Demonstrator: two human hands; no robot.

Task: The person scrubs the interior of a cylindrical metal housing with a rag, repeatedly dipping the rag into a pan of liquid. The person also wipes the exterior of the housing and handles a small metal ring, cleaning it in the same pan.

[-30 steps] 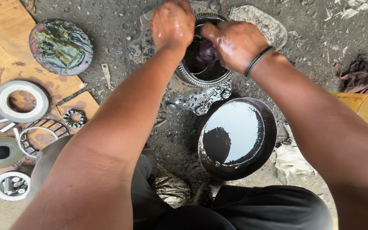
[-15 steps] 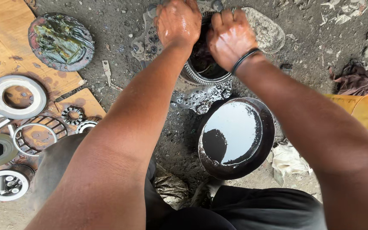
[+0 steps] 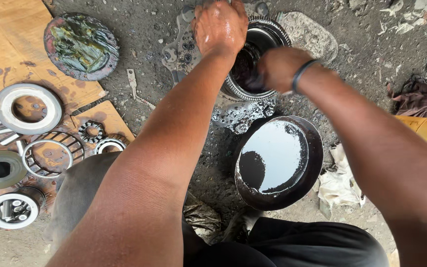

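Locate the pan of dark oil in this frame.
In the head view, the pan of dark oil sits on the ground right of centre, just below the toothed ring housing and beside the white rag.

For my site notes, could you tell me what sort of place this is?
Probably an open-air repair workshop: bearing rings and rollers lie on cardboard, beside a pan of black oil on dirty ground.

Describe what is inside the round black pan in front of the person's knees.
The pan holds dark oily liquid that mirrors the bright sky, with a black patch at its lower left. The liquid covers the bottom, so anything lying beneath it cannot be seen.
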